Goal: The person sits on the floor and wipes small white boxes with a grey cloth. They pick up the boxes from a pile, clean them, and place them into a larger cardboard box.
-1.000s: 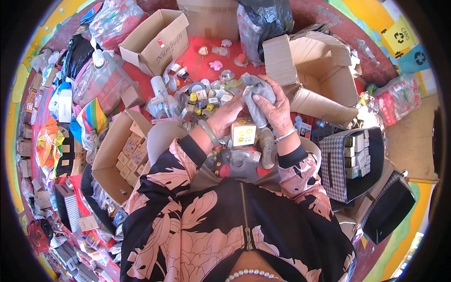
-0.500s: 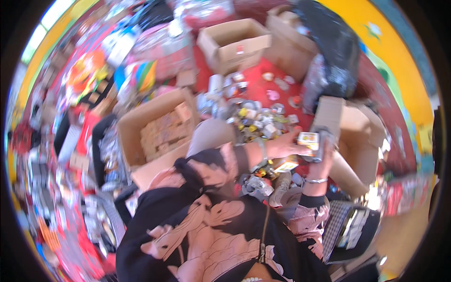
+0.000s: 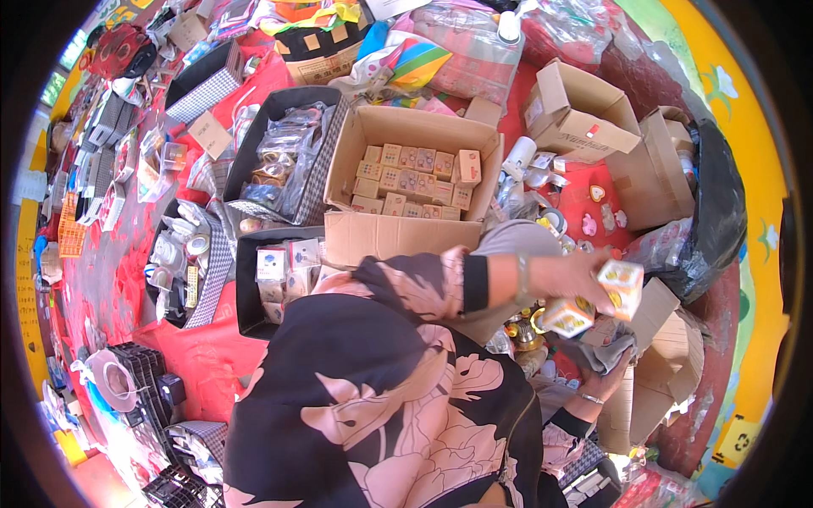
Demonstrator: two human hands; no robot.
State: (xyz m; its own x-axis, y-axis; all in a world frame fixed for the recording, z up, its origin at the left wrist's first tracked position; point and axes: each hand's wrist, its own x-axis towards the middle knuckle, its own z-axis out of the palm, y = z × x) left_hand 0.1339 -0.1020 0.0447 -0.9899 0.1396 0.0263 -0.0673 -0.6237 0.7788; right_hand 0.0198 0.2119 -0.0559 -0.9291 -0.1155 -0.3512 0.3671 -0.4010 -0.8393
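Observation:
My left hand [image 3: 566, 278] is closed round a small white-and-yellow box [image 3: 620, 289], gripped at its fingertips. A second box of the same kind [image 3: 569, 317] sits against the underside of that hand; whether the fingers hold it too is not clear. Just below, my right hand [image 3: 603, 381] is closed on a grey cloth [image 3: 605, 350], which bunches up close under the boxes. Part of the right hand's fingers is hidden by the cloth. Beneath the left hand lie small loose goods, among them a gold-coloured round item [image 3: 527, 332].
A large cardboard box [image 3: 373, 241] with rows of small tan boxes stands left of my knee. Checked bins [image 3: 207, 292] of packaged goods lie further left. An opened carton [image 3: 669, 364] is beside my right hand. Another carton [image 3: 584, 135] and a black plastic bag [image 3: 720, 212] stand beyond.
The view has swung left, so the scene sits further right. My left hand has turned the gripped box and drawn slightly apart from the grey cloth in my right hand.

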